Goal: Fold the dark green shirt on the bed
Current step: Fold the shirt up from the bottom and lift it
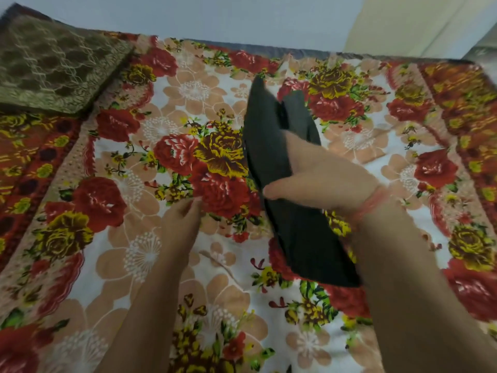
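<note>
Right hand (320,173): clamped on the dark green shirt (265,130) about midway along its length; thumb (277,190) laid flat across the top of the cloth, pointing left; other fingers tucked out of sight behind the fabric, so no telling how tightly curled; a red thread (372,205) wound round the wrist.

Left hand (180,222): holding nothing; fingers nearly straight and close together, tips aimed down at a red rose printed on the floral bedsheet (376,162); touching it or just above it, cannot tell through the blur.

Shirt: already folded into a long narrow bundle of several layers; stretched from near the far edge of the bed (139,267) back toward the person, right of centre; far end split into two drooping flaps; near end down beside the right forearm; resting on the bedsheet or lifted clear of it, unclear.

By count: two hands, both bare-armed; one shirt; one wrist thread; one bedsheet in red, yellow and peach, spread over the whole bed; one brown cloth (53,65) with a pale net-like pattern, flat on the far left corner, well apart from the shirt.
</note>
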